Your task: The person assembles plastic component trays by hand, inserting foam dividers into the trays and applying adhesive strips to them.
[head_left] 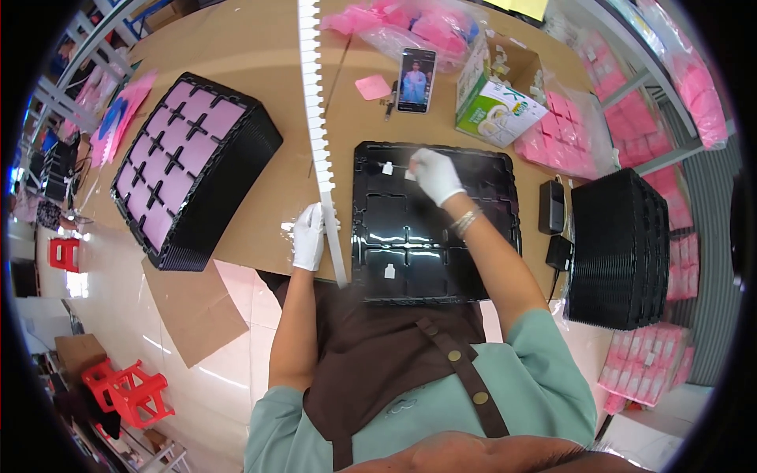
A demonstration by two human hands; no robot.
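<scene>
My left hand (pixel 308 236), in a white glove, grips the near end of a long white notched strip (pixel 316 110) that runs away across the brown table. My right hand (pixel 434 175), also gloved, reaches over a black compartment tray (pixel 505 229) and pinches a small white piece at the tray's far side. Another small white piece (pixel 387 167) lies in the tray's far left cell and one (pixel 389 271) in a near cell.
A stack of black trays with pink inserts (pixel 189 169) stands at the left. A stack of black trays (pixel 619 248) stands at the right. A phone (pixel 415 80), a green-white carton (pixel 497 98) and bags of pink pieces (pixel 564 130) lie beyond. Red stools (pixel 130 390) stand on the floor.
</scene>
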